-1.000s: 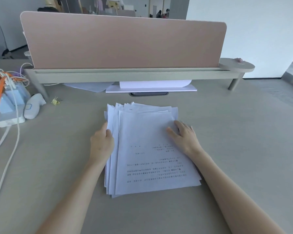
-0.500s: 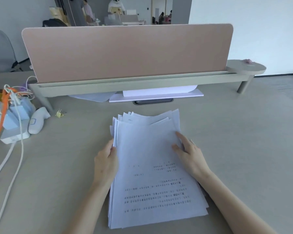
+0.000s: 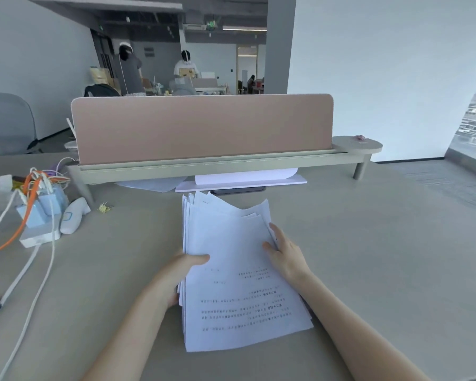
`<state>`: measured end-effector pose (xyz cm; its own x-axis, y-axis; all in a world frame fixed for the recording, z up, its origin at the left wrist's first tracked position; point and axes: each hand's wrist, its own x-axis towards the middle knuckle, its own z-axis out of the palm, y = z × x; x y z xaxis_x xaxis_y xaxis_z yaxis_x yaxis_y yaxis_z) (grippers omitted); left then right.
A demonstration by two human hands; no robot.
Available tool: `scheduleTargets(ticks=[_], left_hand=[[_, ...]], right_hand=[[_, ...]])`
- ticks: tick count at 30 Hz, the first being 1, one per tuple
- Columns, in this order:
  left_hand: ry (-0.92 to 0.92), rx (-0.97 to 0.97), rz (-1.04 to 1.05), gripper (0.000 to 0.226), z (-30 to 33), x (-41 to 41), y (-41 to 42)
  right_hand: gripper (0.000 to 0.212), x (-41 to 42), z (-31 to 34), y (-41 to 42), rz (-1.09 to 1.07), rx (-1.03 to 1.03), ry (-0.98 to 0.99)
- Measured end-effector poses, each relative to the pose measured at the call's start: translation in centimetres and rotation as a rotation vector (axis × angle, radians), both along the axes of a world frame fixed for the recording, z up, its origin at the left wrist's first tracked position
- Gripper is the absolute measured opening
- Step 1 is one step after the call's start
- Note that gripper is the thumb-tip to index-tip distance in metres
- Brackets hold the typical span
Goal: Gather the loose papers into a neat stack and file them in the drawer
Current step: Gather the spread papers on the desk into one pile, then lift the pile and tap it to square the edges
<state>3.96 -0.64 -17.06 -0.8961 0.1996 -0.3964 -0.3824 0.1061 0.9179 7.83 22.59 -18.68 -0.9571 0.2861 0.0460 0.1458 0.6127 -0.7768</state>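
A stack of white printed papers (image 3: 231,270) is in front of me, its far end lifted off the grey desk (image 3: 382,257) and its sheets fanned unevenly. My left hand (image 3: 180,273) grips the stack's left edge, thumb on top and fingers underneath. On the right edge my right hand (image 3: 285,255) holds the sheets, thumb on top and fingers along the side. No drawer is in view.
A pink divider panel (image 3: 204,127) on a raised shelf runs across the desk's far side, with more white sheets (image 3: 242,178) beneath it. At left sit a power strip with cables (image 3: 39,215), a white handheld device (image 3: 73,215) and a yellow clip (image 3: 105,207). People stand far behind.
Both hands have closed on the stack's side edges and tilted its far end up off the desk. The camera has risen, showing the room beyond the divider.
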Motion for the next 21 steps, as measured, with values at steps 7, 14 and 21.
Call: scheduleTargets(ticks=[7, 14, 21], left_hand=[[0.144, 0.072, -0.01, 0.042, 0.3, -0.1, 0.0], [0.215, 0.188, 0.009, 0.056, 0.8, -0.8, -0.7], [0.223, 0.207, 0.057, 0.023, 1.7, -0.3, -0.5]], right_hand=[[0.076, -0.7, -0.7, 0.7, -0.044, -0.175, 0.075], [0.038, -1.3, 0.4, 1.2, 0.002, -0.842, 0.077], [0.035, -1.1, 1.0, 0.7, 0.013, -0.843, 0.135]])
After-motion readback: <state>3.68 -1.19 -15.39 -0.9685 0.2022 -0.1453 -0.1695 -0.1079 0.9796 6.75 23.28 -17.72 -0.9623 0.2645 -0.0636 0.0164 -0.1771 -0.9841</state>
